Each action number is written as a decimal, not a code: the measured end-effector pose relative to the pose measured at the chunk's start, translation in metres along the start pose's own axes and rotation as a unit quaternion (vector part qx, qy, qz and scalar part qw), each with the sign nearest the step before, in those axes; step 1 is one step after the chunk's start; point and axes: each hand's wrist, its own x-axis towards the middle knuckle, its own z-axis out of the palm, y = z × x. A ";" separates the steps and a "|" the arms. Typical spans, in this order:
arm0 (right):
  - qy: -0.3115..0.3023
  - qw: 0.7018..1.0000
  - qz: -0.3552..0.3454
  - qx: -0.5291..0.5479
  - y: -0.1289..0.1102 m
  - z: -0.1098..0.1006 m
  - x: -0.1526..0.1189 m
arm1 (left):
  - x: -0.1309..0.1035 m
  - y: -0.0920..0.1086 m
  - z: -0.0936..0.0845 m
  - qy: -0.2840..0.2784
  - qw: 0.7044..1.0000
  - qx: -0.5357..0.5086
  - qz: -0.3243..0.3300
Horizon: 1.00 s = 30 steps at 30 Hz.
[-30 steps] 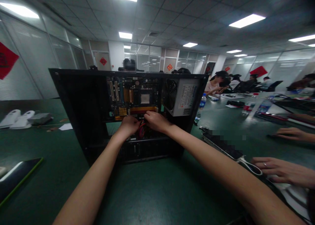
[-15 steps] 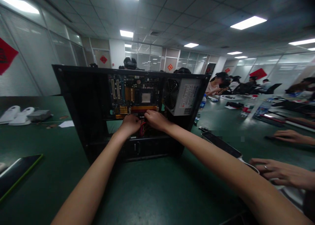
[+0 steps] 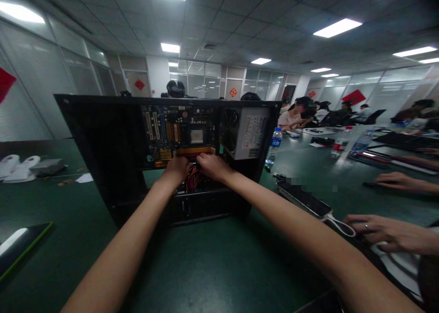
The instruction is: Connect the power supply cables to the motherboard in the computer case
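An open black computer case (image 3: 99, 167) stands upright before me, its circuit board and parts facing me. Inside it my left hand (image 3: 177, 169) is closed at the lower edge of the motherboard (image 3: 187, 114), its fingertips partly hidden. Close beside it, my right hand (image 3: 213, 166) has its fingers bent together just below the orange memory slots (image 3: 197, 151). What either hand holds is too small or covered to make out. A bundle of red and dark cables (image 3: 194, 179) hangs between and below the hands. To the right sits the power supply (image 3: 253, 132) with its fan.
On the green table (image 3: 206, 267) a phone with a white cable (image 3: 303, 198) lies to the right, near another person's hand (image 3: 394, 233). A water bottle (image 3: 273, 146) stands behind the case's right side. A grey box (image 3: 48, 167) and a dark tablet-like slab (image 3: 22, 246) lie left.
The view has turned slightly right, so the case sits further left in it. Both hands stay at the same spot inside, and more of the cable bundle shows between them.
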 end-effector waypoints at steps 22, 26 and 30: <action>0.018 0.981 0.133 0.140 0.007 0.007 -0.006 | -0.007 0.003 0.005 0.010 1.000 0.000 0.000; 0.001 0.981 0.139 0.133 0.007 0.007 -0.006 | -0.007 0.004 0.005 0.008 1.000 0.000 -0.002; -0.013 0.980 0.149 0.135 0.007 0.005 -0.005 | -0.007 0.005 0.007 0.011 1.000 0.002 -0.004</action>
